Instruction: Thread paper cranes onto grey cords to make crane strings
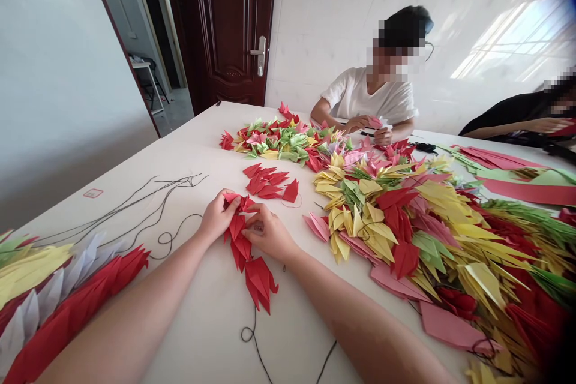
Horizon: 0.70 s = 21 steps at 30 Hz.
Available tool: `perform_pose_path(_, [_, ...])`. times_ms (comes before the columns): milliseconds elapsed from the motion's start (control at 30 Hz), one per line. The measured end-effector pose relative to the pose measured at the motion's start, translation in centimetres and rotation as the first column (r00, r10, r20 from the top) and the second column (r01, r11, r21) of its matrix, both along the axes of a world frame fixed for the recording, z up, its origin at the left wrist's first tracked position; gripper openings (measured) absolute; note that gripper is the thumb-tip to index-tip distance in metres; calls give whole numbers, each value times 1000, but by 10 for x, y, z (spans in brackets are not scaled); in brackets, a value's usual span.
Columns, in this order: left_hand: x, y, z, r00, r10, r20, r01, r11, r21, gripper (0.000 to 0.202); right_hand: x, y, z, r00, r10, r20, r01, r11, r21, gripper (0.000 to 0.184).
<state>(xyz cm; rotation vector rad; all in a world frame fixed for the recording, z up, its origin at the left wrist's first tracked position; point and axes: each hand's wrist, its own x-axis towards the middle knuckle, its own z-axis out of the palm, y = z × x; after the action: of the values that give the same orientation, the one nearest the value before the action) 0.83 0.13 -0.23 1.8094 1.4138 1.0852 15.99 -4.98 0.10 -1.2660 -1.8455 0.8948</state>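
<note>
My left hand (218,214) and my right hand (269,231) meet over a string of red folded paper cranes (250,261) lying on the white table (189,150). Both hands pinch the upper end of that red chain, fingers closed on the top crane. The chain trails toward me and a black thread (252,336) runs out from under it. A small loose group of red paper cranes (269,183) lies just beyond my hands.
A large heap of yellow, green, pink and red cranes (405,222) fills the right side. Strung crane chains (54,300) lie at the near left, black threads (148,198) beside them. Two other people sit across the table; a dark door (234,24) stands behind.
</note>
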Motion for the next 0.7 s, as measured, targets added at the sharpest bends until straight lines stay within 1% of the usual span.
perform_pose_path(167, [2,-3,-1,1000,-5,-3,5,1000,18,27,-6,-2,0,999,29,-38,-30,1000,-9,39])
perform_pose_path(233, [3,-4,0,1000,-6,-14,6,1000,18,26,-7,-3,0,997,30,-74,-33,999,-35,40])
perform_pose_path(333, [4,-4,1,1000,4,-3,-4,1000,26,25,-8,-3,0,987,-4,-164,-11,996,-93,40])
perform_pose_path(400, [4,-4,2,1000,20,-1,-20,999,27,25,-8,-3,1,981,-29,-193,6,993,-117,37])
perform_pose_path(600, [4,-6,3,998,63,18,-63,998,22,26,-9,-5,6,991,-23,-130,5,991,-130,36])
perform_pose_path(700, [4,-7,4,995,88,51,-90,995,41,26,-9,-5,4,991,-53,-125,39,993,-111,37])
